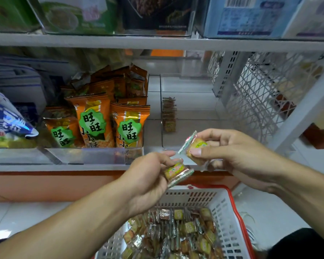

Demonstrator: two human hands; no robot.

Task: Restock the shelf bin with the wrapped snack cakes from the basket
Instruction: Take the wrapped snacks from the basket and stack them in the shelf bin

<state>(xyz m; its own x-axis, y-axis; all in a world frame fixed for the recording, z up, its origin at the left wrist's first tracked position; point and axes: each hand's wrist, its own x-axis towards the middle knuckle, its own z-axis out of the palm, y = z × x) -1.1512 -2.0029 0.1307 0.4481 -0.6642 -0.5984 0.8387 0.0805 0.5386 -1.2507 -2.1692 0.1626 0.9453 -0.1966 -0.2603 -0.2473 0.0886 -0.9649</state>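
Orange snack bags [99,118] fill the left shelf bin. Left hand [148,176] pinches one wrapped cake [177,171] at its fingertips, above the basket [223,206]. Right hand [232,150] pinches another cake [194,146], thumb on top, before the clear bin [191,113], where a short row of cakes [169,114] stands. Cakes are square, yellow-labelled, clear-wrapped with crimped ends. More fill the white, red-rimmed basket on pale floor.

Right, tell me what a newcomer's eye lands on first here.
Two bare hands at centre, the left hand and right hand, each pinching a small clear-wrapped snack cake. Below them sits a white plastic basket with a red rim, heaped with more. Left on the shelf stand bright orange snack bags with green labels.
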